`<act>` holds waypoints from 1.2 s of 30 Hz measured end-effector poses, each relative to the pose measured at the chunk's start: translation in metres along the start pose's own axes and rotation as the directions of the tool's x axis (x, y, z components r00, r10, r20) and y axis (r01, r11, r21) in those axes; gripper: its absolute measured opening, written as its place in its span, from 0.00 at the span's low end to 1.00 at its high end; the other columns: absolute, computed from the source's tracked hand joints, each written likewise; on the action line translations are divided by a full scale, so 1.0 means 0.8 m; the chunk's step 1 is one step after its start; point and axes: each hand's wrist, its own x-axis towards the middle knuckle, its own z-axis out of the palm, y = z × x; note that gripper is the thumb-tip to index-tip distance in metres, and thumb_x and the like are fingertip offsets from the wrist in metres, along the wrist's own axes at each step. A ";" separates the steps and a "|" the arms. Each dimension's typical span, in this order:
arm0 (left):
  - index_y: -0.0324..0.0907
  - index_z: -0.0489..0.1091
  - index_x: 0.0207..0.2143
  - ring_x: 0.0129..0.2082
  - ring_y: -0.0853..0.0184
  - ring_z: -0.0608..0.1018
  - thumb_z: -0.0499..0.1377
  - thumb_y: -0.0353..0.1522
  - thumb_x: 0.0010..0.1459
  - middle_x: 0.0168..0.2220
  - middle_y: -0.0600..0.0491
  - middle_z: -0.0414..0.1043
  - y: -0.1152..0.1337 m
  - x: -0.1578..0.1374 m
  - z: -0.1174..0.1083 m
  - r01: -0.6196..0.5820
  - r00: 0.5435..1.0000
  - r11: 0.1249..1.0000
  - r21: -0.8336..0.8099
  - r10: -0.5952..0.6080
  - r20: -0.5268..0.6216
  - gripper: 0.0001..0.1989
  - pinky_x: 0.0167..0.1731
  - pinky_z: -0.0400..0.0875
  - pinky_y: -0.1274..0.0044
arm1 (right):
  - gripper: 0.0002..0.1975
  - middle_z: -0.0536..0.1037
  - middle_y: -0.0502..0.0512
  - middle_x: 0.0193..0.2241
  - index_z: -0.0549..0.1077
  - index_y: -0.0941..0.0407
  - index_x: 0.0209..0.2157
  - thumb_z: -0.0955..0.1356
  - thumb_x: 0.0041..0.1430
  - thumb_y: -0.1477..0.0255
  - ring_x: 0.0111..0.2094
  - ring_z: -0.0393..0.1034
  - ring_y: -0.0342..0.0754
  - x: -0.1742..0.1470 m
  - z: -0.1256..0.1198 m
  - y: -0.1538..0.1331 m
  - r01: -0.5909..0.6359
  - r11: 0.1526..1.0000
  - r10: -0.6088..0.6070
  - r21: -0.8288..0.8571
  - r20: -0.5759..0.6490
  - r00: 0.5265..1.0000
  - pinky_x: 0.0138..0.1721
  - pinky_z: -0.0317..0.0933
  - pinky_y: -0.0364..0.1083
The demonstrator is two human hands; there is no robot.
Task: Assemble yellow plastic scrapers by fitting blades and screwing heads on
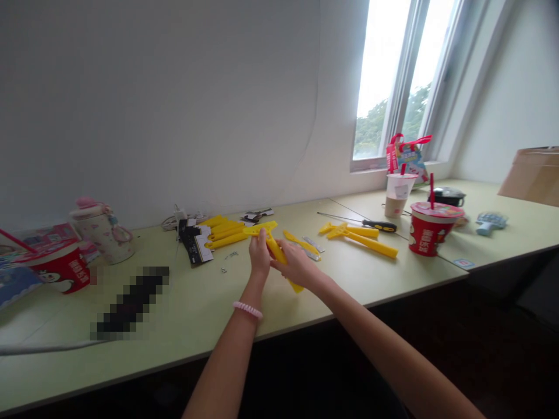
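Above the table's front part, both hands are on a yellow plastic scraper (276, 250) with a wide head and a long handle. My left hand (259, 256) wears a pink coil band at the wrist and grips the scraper just below its head. My right hand (297, 265) wraps the handle lower down, and the handle's end sticks out below it. Behind the right hand lie a loose yellow piece (293, 237) and silvery flat strips (313, 244). Small metal parts (224, 270) are scattered left of my left hand. More yellow scrapers (371, 241) lie to the right.
Several yellow handles (227, 235) lie by black-and-white cards (192, 247). A screwdriver (379, 226) lies at the back right. Red cups (430, 233), a clear drink cup (398, 195), a pink-lidded bottle (102, 235), a small fan (489, 222) and a cardboard box (533, 174) stand around.
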 end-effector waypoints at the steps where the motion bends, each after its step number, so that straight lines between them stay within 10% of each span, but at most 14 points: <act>1: 0.38 0.65 0.31 0.18 0.71 0.71 0.51 0.45 0.53 0.20 0.53 0.68 -0.004 -0.001 0.000 0.037 0.998 0.999 -0.037 -0.038 -0.052 0.18 0.19 0.62 0.80 | 0.17 0.75 0.57 0.37 0.67 0.55 0.44 0.63 0.56 0.61 0.37 0.70 0.49 0.001 0.002 0.000 0.038 0.999 -0.037 -0.015 0.033 0.999 0.34 0.60 0.43; 4: 0.37 0.65 0.34 0.15 0.71 0.69 0.48 0.41 0.54 0.18 0.53 0.69 -0.013 0.000 -0.011 0.194 0.975 0.976 -0.101 -0.203 -0.086 0.17 0.17 0.60 0.80 | 0.18 0.76 0.56 0.32 0.73 0.55 0.36 0.58 0.60 0.59 0.34 0.69 0.48 0.010 -0.006 0.022 0.013 0.997 -0.002 -0.080 0.141 0.990 0.33 0.60 0.44; 7: 0.36 0.63 0.40 0.10 0.71 0.66 0.48 0.37 0.54 0.17 0.54 0.69 -0.018 0.001 -0.021 0.344 0.937 0.937 -0.066 -0.347 -0.048 0.16 0.14 0.58 0.79 | 0.16 0.75 0.60 0.35 0.74 0.57 0.33 0.61 0.59 0.62 0.39 0.68 0.51 0.021 -0.020 0.056 -0.190 0.932 0.197 -0.307 -0.011 0.980 0.39 0.58 0.47; 12: 0.36 0.62 0.41 0.08 0.72 0.63 0.49 0.36 0.55 0.15 0.55 0.67 -0.025 -0.002 -0.018 0.360 0.933 0.928 0.098 -0.361 -0.003 0.15 0.11 0.56 0.80 | 0.11 0.74 0.63 0.39 0.74 0.58 0.34 0.68 0.50 0.66 0.43 0.66 0.55 0.021 -0.017 0.096 -0.356 0.820 0.419 -0.449 0.045 0.907 0.40 0.58 0.50; 25: 0.37 0.63 0.37 0.08 0.71 0.64 0.50 0.39 0.54 0.15 0.54 0.68 -0.029 -0.003 -0.021 0.361 0.922 0.904 0.228 -0.382 0.056 0.14 0.11 0.56 0.79 | 0.07 0.76 0.60 0.29 0.74 0.59 0.25 0.66 0.49 0.71 0.34 0.70 0.51 0.024 -0.013 0.113 -0.525 0.824 0.539 -0.213 0.006 0.842 0.31 0.58 0.44; 29: 0.37 0.62 0.35 0.07 0.72 0.63 0.49 0.37 0.55 0.15 0.54 0.67 -0.029 0.000 -0.023 0.373 0.918 0.913 0.164 -0.389 0.079 0.12 0.10 0.55 0.79 | 0.06 0.76 0.57 0.27 0.74 0.58 0.25 0.65 0.49 0.72 0.33 0.69 0.49 0.033 -0.016 0.114 -0.493 0.853 0.520 0.175 -0.186 0.834 0.31 0.58 0.43; 31: 0.37 0.62 0.34 0.07 0.72 0.63 0.48 0.37 0.55 0.14 0.55 0.67 -0.029 0.001 -0.024 0.384 0.914 0.912 0.144 -0.398 0.081 0.12 0.10 0.54 0.80 | 0.04 0.75 0.54 0.25 0.73 0.57 0.26 0.66 0.47 0.72 0.30 0.68 0.46 0.042 -0.016 0.113 -0.388 0.738 0.564 0.552 -0.190 0.803 0.30 0.59 0.42; 36: 0.36 0.61 0.35 0.07 0.72 0.63 0.48 0.37 0.56 0.14 0.55 0.66 -0.028 0.000 -0.024 0.397 0.907 0.907 0.138 -0.411 0.092 0.12 0.10 0.54 0.80 | 0.05 0.74 0.48 0.23 0.68 0.56 0.25 0.67 0.42 0.78 0.24 0.66 0.39 0.057 -0.005 0.107 -0.052 0.022 0.616 0.998 0.027 0.787 0.26 0.61 0.39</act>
